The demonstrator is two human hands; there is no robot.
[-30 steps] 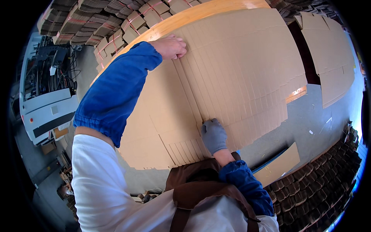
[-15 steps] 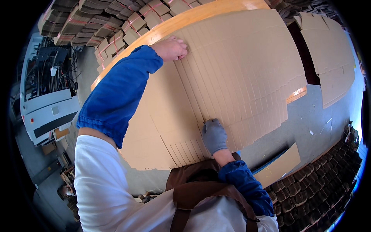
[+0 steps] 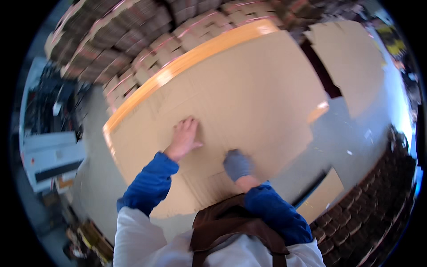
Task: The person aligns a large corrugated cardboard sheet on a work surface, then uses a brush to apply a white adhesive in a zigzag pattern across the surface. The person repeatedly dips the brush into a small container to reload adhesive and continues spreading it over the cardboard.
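A large brown cardboard sheet (image 3: 253,84) with slits and creases lies over a wooden tabletop (image 3: 164,76). My bare left hand (image 3: 182,137) rests over the sheet left of the middle, fingers spread apart and nothing held. To its right, near my body, is my right hand (image 3: 237,164) in a grey glove. Its fingers are curled closed against the cardboard; whatever they may hold is hidden. Both forearms wear blue sleeves. The picture is smeared by motion, so the fine slits are hard to make out.
Bundles of folded cardboard (image 3: 164,49) tied with pink straps are stacked beyond the table. Another cardboard sheet (image 3: 351,58) lies at the far right. Dark stacked cardboard pieces (image 3: 360,209) stand at the lower right, near a leaning panel (image 3: 322,196). A white machine (image 3: 53,155) stands at left.
My left hand has come back from the far part of the sheet toward me, and its curled fingers have spread. The right hand stays closed near my body. The view has shifted.
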